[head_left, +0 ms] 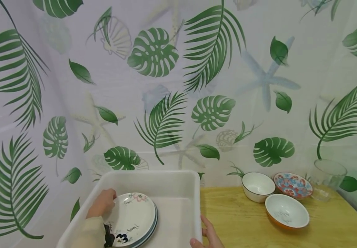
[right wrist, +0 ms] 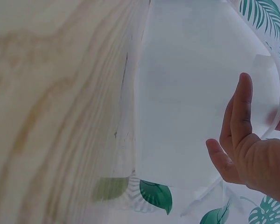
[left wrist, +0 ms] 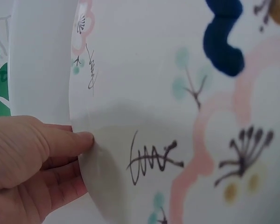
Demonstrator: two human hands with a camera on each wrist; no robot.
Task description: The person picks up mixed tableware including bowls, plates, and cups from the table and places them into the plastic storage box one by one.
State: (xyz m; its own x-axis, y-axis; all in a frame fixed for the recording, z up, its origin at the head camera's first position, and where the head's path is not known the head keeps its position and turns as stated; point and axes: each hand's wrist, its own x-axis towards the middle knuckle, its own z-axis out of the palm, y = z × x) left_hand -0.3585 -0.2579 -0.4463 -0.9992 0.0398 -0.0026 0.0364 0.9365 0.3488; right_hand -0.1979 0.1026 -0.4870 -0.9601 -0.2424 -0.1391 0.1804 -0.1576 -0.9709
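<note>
A stack of plates (head_left: 136,213) lies in the left half of a white plastic bin (head_left: 178,210). The top plate is white with flower drawings and dark squiggles. My left hand (head_left: 103,202) pinches the left rim of the top plate (left wrist: 130,112), with the thumb on its face and the fingers behind. Across the bin, my right hand (head_left: 208,234) holds the right wall, thumb over the rim and fingers along the outer side. In the right wrist view those fingers (right wrist: 242,107) are loosely bent beside the bin's wall (right wrist: 186,93).
Right of the bin, a wooden table (head_left: 237,220) bears a white bowl (head_left: 259,186), a red-and-blue patterned bowl (head_left: 293,186), an orange-sided bowl (head_left: 287,210) and a clear glass vessel (head_left: 327,179). A leaf-patterned curtain (head_left: 178,86) hangs behind.
</note>
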